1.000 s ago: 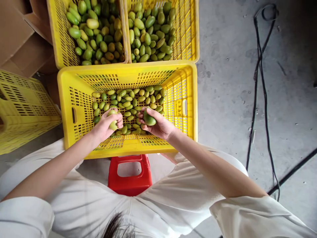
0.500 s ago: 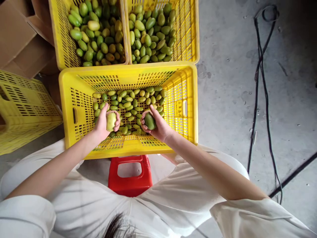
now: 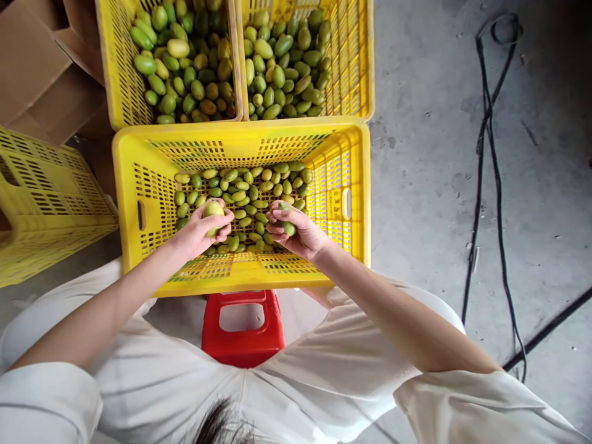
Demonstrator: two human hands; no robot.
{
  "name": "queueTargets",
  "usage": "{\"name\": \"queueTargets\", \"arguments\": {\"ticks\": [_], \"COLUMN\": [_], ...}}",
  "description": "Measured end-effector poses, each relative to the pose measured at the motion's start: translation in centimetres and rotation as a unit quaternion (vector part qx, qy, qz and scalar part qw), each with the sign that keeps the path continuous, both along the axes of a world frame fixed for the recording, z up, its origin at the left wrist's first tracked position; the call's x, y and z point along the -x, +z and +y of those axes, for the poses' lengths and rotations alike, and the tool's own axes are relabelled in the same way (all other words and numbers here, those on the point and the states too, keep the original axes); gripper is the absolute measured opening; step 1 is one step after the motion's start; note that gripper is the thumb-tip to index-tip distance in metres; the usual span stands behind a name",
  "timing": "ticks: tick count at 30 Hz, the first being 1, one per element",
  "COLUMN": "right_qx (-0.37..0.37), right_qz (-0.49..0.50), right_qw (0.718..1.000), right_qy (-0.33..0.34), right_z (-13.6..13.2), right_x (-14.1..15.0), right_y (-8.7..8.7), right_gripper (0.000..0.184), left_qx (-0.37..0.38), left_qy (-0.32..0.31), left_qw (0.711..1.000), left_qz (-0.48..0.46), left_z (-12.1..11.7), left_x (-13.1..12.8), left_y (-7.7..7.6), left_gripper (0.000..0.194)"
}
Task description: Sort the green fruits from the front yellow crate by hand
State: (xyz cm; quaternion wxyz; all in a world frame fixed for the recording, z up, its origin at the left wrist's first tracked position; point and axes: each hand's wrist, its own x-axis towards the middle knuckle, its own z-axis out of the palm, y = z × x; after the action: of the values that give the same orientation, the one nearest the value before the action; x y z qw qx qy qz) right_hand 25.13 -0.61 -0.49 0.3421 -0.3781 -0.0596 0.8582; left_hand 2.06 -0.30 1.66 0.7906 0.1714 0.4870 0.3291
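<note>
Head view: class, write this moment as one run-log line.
left hand: grips pale-green fruit | right hand: grips green fruit | both: over yellow crate | red stool: below crate in view

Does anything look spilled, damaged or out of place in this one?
Nothing serious. No spilled fruit is visible outside the yellow crates. The only untidy thing is the black cable, lying loosely looped and crossed over itself on the floor to the right.

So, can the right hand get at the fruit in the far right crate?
Probably yes: nothing covers the fruit in the far right crate, which sits open just past the near crate. But the right hand has a green fruit in its grip.
</note>
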Motion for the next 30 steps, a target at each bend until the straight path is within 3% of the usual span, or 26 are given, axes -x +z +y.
{"name": "queueTargets", "arguments": {"ticks": [8, 15, 19, 25, 30], "right_qx": [0.019, 0.012, 0.012, 0.027, 0.018], "right_qz": [-0.012, 0.005, -0.006, 0.0, -0.05], "right_qw": [0.999, 1.0, 1.0, 1.0, 0.998], "right_qy": [0.032, -0.008, -0.015, -0.006, 0.02], "right_z": [-0.3, 0.2, 0.2, 0.3, -0.2], "right_x": [0.1, -0.2, -0.1, -0.2, 0.0], "right_y": [-1.0, -1.0, -0.4, -0.4, -1.2], "right_gripper": [0.045, 0.019, 0.024, 0.045, 0.043], "left_qx": [0.023, 0.085, 0.061, 0.011, 0.009], "left_qy": [-0.025, 0.104, 0.07, 0.027, 0.015], "left_qw": [0.999, 0.991, 0.996, 1.0, 1.0], "left_qz": [0.016, -0.017, 0.002, -0.005, 0.0], "left_z": [0.1, 0.4, 0.0, -0.6, -0.4], "left_x": [0.1, -0.1, -0.2, -0.1, -0.3], "left_y": [-0.5, -0.5, -0.6, -0.4, -0.2], "left_gripper": [0.044, 0.027, 0.023, 0.047, 0.04]}}
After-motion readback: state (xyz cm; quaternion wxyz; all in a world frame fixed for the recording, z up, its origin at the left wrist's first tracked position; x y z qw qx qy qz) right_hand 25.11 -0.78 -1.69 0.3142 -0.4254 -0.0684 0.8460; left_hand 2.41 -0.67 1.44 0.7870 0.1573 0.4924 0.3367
